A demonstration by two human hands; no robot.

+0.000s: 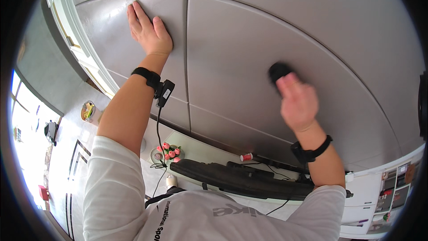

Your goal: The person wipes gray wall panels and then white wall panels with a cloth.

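Pink flowers (pixel 171 153) stand on a pale cabinet (pixel 201 148) beside a long black screen (pixel 236 180), with a red cup (pixel 246 157) near the screen's far side; off to the left are a bright window (pixel 33 147) and a small bin (pixel 85 112) on the floor, while white cupboards (pixel 362 191) and filled open shelves (pixel 393 193) line the right

**Head cam, looking down, super wide**

Fisheye sits on the wearer's head, tipped down and facing the grey panels (pixel 232 53) fairly close up. Shirt (pixel 196 218) fills the bottom, hands (pixel 150 33) (pixel 301 103) are farther out, and straight lines bow toward the rim.
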